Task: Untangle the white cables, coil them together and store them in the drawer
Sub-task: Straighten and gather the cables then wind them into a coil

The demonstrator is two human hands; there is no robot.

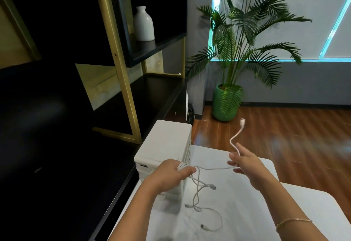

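Note:
Several white cables hang in a loose tangle over the white table, their plug ends dangling or lying on its top. My left hand grips a bunch of them just in front of the white drawer unit. One strand runs taut to my right hand, which pinches it; its free end curls up into the air with a white plug at the tip. The drawers look closed.
A black and gold shelf stands to the left, with a white vase on it. A palm in a green pot stands on the wooden floor beyond the table's far edge.

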